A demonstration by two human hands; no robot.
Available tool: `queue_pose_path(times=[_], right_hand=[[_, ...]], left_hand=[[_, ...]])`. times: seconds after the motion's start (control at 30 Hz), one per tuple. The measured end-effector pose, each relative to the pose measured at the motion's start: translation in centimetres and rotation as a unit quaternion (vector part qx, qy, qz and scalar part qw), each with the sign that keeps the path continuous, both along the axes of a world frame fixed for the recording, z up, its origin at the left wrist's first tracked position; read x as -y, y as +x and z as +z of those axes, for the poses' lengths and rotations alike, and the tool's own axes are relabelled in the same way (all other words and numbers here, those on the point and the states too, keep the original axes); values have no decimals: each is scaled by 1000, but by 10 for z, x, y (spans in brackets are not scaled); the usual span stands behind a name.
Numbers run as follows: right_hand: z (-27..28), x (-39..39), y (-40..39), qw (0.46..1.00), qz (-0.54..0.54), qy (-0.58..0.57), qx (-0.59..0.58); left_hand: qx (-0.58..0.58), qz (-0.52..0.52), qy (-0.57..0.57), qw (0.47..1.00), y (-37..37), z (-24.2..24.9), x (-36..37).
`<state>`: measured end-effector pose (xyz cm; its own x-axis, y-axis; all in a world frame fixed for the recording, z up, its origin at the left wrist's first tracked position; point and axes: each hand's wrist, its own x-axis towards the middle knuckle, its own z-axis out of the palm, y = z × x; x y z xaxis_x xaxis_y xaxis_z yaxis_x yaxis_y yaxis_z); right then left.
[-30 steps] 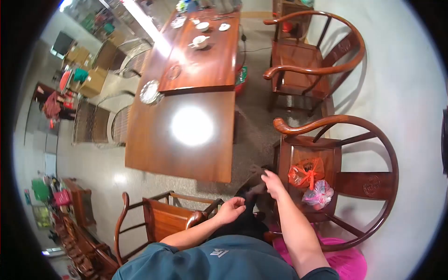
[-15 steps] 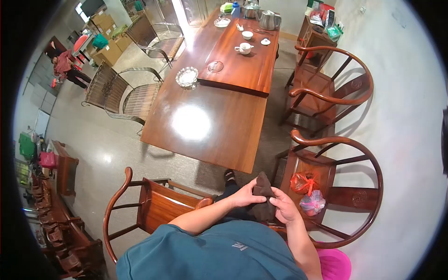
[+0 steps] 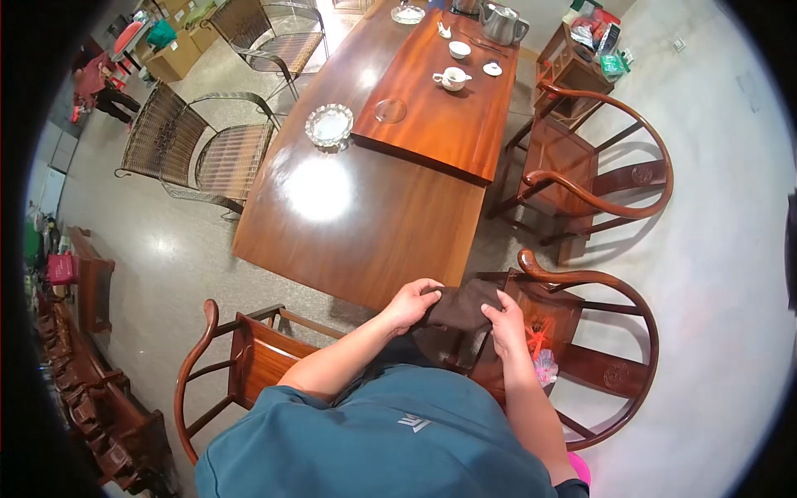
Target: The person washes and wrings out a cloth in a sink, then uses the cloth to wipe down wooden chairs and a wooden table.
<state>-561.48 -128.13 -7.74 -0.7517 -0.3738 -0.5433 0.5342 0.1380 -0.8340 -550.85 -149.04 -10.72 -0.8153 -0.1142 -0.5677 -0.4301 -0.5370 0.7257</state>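
A dark brown cloth (image 3: 462, 306) is stretched between my two hands, just beyond the near corner of the table. My left hand (image 3: 410, 306) pinches its left side between thumb and fingers. At the right side my right hand (image 3: 506, 325) grips the cloth, with the thumb on top. Part of the cloth hangs down toward my lap, and its lower end is hard to make out. Behind my right hand, a red plastic bag (image 3: 541, 330) and a pale clear bag (image 3: 545, 366) lie on the seat of a wooden armchair (image 3: 618, 375), partly hidden by my arm.
The wooden table (image 3: 382, 241) extends ahead, carrying a glass ashtray (image 3: 330, 124), a white teapot (image 3: 452, 79) and a metal kettle (image 3: 503, 25). Wooden chairs stand at left (image 3: 267, 357) and right (image 3: 564, 153), woven chairs (image 3: 237, 158) beyond. A person (image 3: 101, 83) stands far left.
My hands have moved apart and slightly up, spreading the cloth that was bunched between them. The view has shifted, bringing the table closer and putting my right arm before the bags.
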Motion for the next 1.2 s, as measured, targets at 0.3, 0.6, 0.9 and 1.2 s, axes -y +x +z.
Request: queue_pose_path(times=[0.3, 0.6, 0.9, 1.2], right_hand=[[12, 66, -55, 951, 37, -149, 267], [0, 122, -66, 958, 212, -15, 195], [-16, 142, -106, 853, 516, -32, -71], [-2, 129, -151, 670, 707, 38, -222]], left_hand=[[-84, 138, 151, 975, -2, 17, 43], [23, 294, 117, 948, 44, 41, 44], [37, 392, -34, 919, 34, 13, -9], [57, 438, -107, 891, 16, 9, -62]])
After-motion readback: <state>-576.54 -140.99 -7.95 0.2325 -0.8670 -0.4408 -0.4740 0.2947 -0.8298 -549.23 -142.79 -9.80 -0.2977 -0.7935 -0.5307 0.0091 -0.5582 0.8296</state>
